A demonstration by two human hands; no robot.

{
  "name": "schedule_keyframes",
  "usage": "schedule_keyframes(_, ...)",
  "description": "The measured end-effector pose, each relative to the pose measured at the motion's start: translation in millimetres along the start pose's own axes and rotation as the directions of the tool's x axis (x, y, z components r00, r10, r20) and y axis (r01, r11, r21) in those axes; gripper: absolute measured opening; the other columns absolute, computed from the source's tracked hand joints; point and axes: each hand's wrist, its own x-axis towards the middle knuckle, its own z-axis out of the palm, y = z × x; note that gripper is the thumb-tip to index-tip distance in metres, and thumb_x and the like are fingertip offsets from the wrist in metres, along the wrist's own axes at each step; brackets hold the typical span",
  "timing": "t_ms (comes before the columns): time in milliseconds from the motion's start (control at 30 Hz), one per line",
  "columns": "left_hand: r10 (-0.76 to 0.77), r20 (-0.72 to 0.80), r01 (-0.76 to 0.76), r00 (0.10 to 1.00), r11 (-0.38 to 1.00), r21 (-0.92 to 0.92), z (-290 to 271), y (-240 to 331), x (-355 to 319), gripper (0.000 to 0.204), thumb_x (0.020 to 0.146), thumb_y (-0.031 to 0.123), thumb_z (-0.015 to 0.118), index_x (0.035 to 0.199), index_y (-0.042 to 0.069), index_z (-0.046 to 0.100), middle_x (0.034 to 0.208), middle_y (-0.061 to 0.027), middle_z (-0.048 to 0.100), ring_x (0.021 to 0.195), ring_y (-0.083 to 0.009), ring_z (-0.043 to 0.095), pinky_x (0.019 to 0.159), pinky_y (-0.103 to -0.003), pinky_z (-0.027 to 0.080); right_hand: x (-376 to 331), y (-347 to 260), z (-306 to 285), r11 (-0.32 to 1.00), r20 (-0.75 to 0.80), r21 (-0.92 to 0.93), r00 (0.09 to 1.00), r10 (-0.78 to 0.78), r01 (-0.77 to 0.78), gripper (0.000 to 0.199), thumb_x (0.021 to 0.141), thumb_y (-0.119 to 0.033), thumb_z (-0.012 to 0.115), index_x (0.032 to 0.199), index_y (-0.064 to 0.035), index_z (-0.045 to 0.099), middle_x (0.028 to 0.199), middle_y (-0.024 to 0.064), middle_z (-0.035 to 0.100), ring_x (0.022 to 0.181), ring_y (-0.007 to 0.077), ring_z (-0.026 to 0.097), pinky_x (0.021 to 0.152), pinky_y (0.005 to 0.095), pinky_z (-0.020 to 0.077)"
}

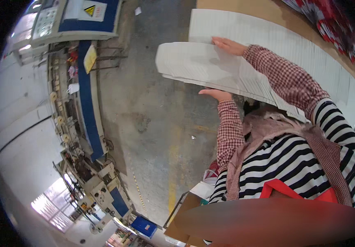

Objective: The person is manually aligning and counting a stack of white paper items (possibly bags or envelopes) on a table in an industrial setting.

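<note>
A long stack of thin white paper pieces (pixel 198 61), packed face to face, is held between my two hands in front of my body. My left hand (pixel 217 95) supports its near, lower side; the thumb sticks out and the other fingers are hidden under the stack. Along its far side lies my right hand (pixel 230 46), fingers together and stretched out, pressing against the paper. Just beyond is a long row of similar white paper pieces (pixel 264 35) on a brown board surface (pixel 243 9). Checked sleeve covers reach to both wrists.
Red and white printed items (pixel 336 31) lie at the far right. A long blue and white machine (pixel 89 103) runs down the left side, across a grey concrete floor (pixel 144 94). Near my body at the bottom are a cardboard box (pixel 183 214) and a blue bin (pixel 144 226).
</note>
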Motion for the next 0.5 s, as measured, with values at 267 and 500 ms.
schedule_keyframes(267, 0.484, 0.263, -0.448, 0.835, 0.319, 0.835, -42.0, 18.9, -74.9, 0.058, 0.090, 0.041, 0.036, 0.126, -0.005, 0.033, 0.133, -0.0184, 0.031, 0.123, -0.0328, 0.029, 0.103, -0.047, 0.019, -127.8, 10.9, -120.0, 0.937, -0.223, -0.340, 0.962, -0.156, 0.073, 0.028, 0.077, -0.014, 0.062, 0.104, -0.0073, 0.058, 0.109, 0.0102, 0.054, 0.104, 0.0244, 0.049, 0.090, 0.0346, 0.0390)
schedule_keyframes(500, -0.347, 0.751, -0.827, 0.562, -0.246, 0.506, 14.2, -37.2, -127.0, 0.055, 0.083, 0.026, 0.050, 0.128, -0.002, 0.034, 0.137, -0.0175, 0.027, 0.128, -0.0354, 0.020, 0.103, -0.047, 0.015, -180.5, 11.8, -92.7, 0.942, -0.032, -0.300, 0.985, -0.168, 0.151, 0.027, 0.063, 0.000, 0.066, 0.087, -0.0093, 0.058, 0.096, 0.0079, 0.049, 0.093, 0.0244, 0.048, 0.080, 0.0346, 0.0418)
